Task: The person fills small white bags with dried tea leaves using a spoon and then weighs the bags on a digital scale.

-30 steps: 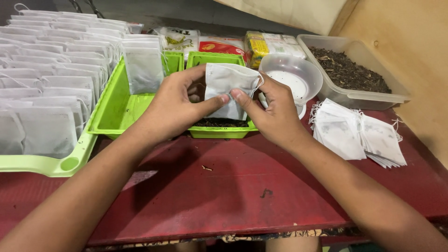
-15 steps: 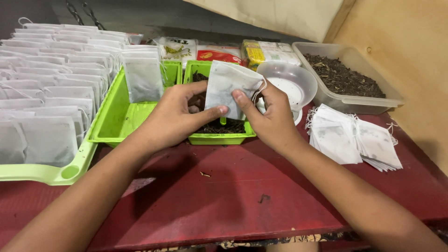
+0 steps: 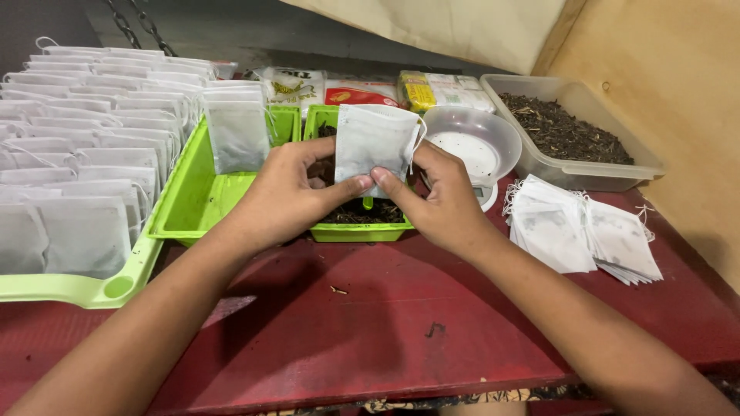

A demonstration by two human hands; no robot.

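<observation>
While both hands (image 3: 362, 196) pinch a white pouch (image 3: 374, 142), green tray (image 3: 358, 229) beneath, stacked pouches (image 3: 578, 231) nearby

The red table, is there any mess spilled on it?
A little. A few loose bits lie on the red table: a small crumb in front of the green tray and a dark speck nearer the edge. Both hands, left hand and right hand, hold the white bag tidily.
</observation>
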